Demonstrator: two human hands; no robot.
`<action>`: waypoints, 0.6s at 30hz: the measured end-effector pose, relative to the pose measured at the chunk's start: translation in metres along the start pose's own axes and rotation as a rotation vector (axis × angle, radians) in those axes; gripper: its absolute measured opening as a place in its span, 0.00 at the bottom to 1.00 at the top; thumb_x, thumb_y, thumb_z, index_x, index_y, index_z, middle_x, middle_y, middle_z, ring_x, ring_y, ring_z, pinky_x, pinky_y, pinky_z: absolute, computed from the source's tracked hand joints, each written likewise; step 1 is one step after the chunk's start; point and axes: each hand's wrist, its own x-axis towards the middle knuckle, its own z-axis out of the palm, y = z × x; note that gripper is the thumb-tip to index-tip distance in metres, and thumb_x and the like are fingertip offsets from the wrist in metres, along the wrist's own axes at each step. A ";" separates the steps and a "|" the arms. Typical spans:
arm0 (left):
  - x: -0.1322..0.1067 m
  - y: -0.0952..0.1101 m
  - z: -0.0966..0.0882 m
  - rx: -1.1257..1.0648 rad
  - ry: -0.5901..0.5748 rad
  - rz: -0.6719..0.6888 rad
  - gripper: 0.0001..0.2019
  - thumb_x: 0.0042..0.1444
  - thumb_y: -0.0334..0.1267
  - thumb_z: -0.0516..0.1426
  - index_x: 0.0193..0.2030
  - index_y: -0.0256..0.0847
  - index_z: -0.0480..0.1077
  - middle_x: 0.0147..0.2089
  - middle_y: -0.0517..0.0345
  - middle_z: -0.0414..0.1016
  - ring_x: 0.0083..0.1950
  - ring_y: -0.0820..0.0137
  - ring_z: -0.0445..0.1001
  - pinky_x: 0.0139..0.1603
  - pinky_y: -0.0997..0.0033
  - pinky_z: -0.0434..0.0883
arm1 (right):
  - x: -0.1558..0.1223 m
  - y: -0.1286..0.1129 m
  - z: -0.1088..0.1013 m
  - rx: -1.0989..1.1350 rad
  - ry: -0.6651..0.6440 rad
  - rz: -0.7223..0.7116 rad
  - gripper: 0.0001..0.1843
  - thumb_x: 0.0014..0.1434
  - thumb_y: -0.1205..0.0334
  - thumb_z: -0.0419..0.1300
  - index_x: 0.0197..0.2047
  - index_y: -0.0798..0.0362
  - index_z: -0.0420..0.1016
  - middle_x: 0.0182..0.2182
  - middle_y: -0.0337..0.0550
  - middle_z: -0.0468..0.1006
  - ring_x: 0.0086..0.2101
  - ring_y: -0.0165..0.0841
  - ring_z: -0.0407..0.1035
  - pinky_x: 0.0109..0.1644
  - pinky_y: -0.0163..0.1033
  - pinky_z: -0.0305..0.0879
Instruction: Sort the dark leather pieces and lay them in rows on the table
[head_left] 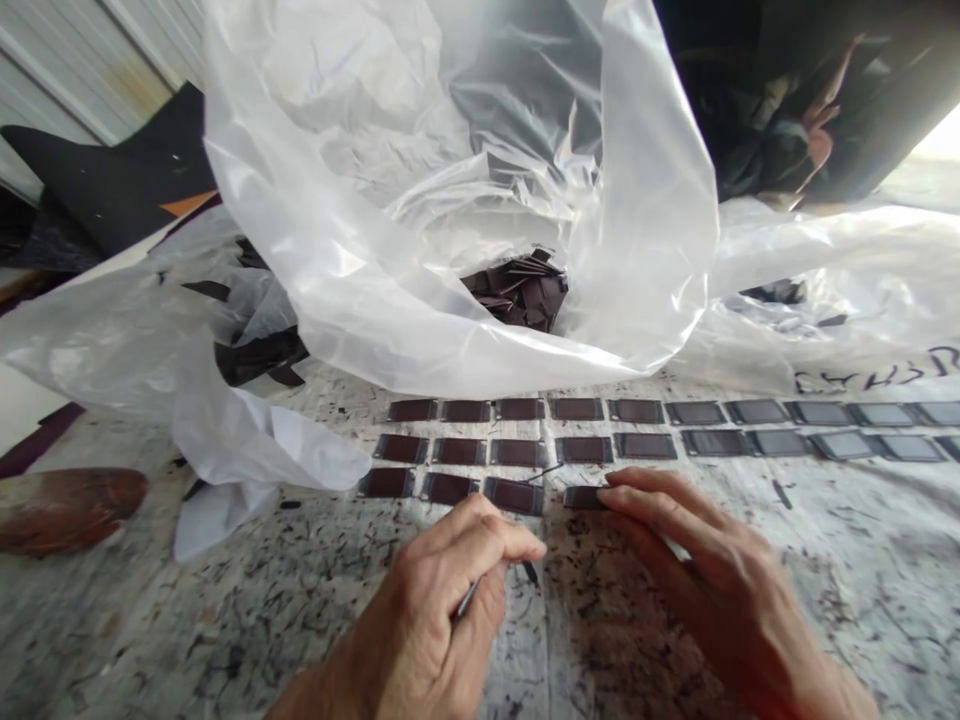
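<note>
My left hand (450,590) is closed, its thumb pressed up against the bent fingers. A thin grey edge shows between thumb and palm; what it belongs to is mostly hidden. The fingertips of my right hand (705,560) are on the right end of a small dark rectangular patch (583,497), in the lowest of three rows. Left of it in that row lies a brown patch with dark ends (514,495), just above my left fingers. More such patches (583,450) make up the middle and upper rows, running off to the right.
A large clear plastic bag (645,300) stands open behind the rows, with a heap of brown patches (525,292) inside. More plastic lies at left and right. Dark scraps litter the stained white work surface (300,620). A reddish-brown rounded object (75,510) sits at far left.
</note>
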 end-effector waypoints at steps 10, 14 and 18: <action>-0.005 0.011 0.015 0.296 0.014 0.066 0.20 0.47 0.18 0.46 0.38 0.42 0.71 0.35 0.58 0.72 0.38 0.72 0.73 0.41 0.76 0.74 | 0.001 0.003 -0.010 0.025 -0.032 -0.172 0.14 0.62 0.72 0.49 0.41 0.49 0.73 0.42 0.44 0.78 0.38 0.29 0.77 0.42 0.27 0.74; -0.002 0.007 0.015 0.315 0.003 0.063 0.19 0.46 0.18 0.47 0.36 0.42 0.71 0.34 0.58 0.72 0.37 0.71 0.73 0.41 0.75 0.74 | -0.004 0.009 -0.013 0.088 -0.083 -0.179 0.13 0.60 0.74 0.52 0.42 0.48 0.70 0.44 0.42 0.76 0.39 0.27 0.76 0.42 0.23 0.73; 0.000 -0.002 0.015 0.307 -0.076 0.073 0.18 0.47 0.19 0.47 0.36 0.42 0.72 0.33 0.57 0.72 0.36 0.70 0.72 0.39 0.75 0.74 | -0.010 0.015 -0.015 0.088 -0.143 -0.178 0.18 0.59 0.75 0.54 0.49 0.46 0.68 0.48 0.43 0.73 0.45 0.29 0.74 0.47 0.25 0.71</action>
